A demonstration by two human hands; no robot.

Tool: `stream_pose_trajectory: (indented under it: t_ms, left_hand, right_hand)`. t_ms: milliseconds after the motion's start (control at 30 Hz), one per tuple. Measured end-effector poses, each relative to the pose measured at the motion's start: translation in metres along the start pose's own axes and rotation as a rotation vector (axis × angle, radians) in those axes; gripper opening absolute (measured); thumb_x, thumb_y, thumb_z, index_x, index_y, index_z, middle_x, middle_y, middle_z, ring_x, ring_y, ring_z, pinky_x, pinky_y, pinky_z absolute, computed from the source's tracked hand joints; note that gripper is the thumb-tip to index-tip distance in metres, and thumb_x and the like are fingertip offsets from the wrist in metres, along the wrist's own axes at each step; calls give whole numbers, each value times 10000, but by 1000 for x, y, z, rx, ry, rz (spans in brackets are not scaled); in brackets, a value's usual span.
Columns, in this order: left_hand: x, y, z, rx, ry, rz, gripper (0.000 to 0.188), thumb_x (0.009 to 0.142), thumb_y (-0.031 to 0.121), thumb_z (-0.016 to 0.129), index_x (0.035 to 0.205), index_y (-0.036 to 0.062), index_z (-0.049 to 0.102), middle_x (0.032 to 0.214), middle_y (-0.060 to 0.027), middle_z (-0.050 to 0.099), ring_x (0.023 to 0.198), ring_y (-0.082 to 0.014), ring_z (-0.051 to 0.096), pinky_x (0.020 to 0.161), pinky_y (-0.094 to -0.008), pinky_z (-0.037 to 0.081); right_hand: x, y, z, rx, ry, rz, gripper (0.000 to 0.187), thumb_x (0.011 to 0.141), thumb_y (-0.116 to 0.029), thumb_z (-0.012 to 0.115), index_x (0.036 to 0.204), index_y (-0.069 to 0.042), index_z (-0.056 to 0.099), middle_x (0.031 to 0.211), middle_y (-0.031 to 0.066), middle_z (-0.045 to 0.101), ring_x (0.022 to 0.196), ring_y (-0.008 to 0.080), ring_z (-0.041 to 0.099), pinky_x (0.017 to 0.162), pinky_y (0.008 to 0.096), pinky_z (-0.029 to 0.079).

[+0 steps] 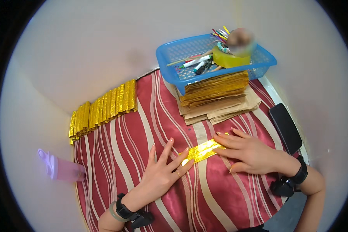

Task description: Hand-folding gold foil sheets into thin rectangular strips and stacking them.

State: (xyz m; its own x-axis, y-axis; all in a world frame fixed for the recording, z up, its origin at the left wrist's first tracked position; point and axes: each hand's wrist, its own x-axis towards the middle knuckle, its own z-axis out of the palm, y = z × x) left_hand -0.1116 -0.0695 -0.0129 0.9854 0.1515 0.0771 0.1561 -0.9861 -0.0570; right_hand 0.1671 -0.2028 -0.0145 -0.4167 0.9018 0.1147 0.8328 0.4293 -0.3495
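Note:
A flat strip of shiny gold foil paper lies slantwise on the striped red cloth, apparently folded. My left hand rests on its left end with the fingers spread, thumb and index finger touching the foil. Over the right end lies my right hand, palm down with fingers stretched out, covering part of that end. Neither hand grips anything. Just beyond the strip stands a stack of gold-faced paper sheets on top of brown paper sheets.
A row of rolled gold paper pieces sits at the far left. At the back, a blue basket holds pens, sticks and a yellow roll of tape. A black phone lies at right; a pink lidded cup is at the left edge.

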Motion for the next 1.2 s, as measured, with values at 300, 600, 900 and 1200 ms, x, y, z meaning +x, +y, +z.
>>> stream_pose_trajectory:
  t_ms: [300, 600, 900, 1200]
  left_hand:
    - [-1, 0, -2, 29, -39, -10, 514, 843, 161, 571, 1353, 226, 563, 1462, -31, 473, 1409, -425, 290, 986, -739, 285]
    - [-1, -5, 2, -12, -6, -20, 536, 840, 140, 576, 1360, 268, 555, 1460, -29, 474, 1406, -454, 271, 962, -772, 273]
    - [-3, -3, 5, -7, -29, -8, 549, 833, 130, 583, 1364, 265, 548, 1462, -33, 469, 1425, -446, 238, 952, -793, 251]
    - [-7, -3, 3, -32, -33, -50, 572, 828, 116, 589, 1363, 313, 551, 1476, 7, 451, 1415, -453, 247, 969, -787, 244]
  right_hand:
    - [30, -34, 26, 48, 95, -55, 968, 826, -632, 586, 1404, 108, 351, 1481, 262, 362, 1407, 338, 336, 1157, 409, 277]
    - [-14, -9, -7, -98, -20, 163, 922, 856, -608, 565, 1416, 89, 339, 1489, 250, 354, 1408, 349, 323, 1164, 428, 256]
    - [36, -44, 19, -163, 174, 88, 990, 800, -664, 571, 1388, 109, 379, 1444, 269, 409, 1368, 351, 387, 1156, 432, 267]
    - [17, -16, 14, -15, -15, -13, 953, 853, -634, 545, 1436, 82, 312, 1522, 237, 304, 1430, 335, 289, 1161, 407, 266]
